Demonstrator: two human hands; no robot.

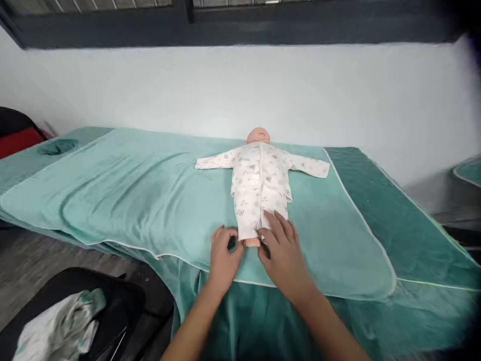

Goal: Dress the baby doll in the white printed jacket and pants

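Hands apart, flanking the near cuffs of the printed trousers [247, 213]. Left hand [224, 253]: thumb and index curled at the left hem; cannot tell if cloth is pinched. Right hand [284, 253]: fingers over the right leg; grip likewise unclear. One foot [252, 242] shows between. Dressed doll [259, 168] lies head far, sleeves [215, 161] spread, on light green blanket [161, 200]. White wall [150, 90] beyond; near left, bundled cloth [63, 326] on black chair [122, 288].

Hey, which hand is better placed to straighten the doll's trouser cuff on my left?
Probably your left hand: it's at that trouser cuff's outer edge, while your right hand lies over the other trouser leg.
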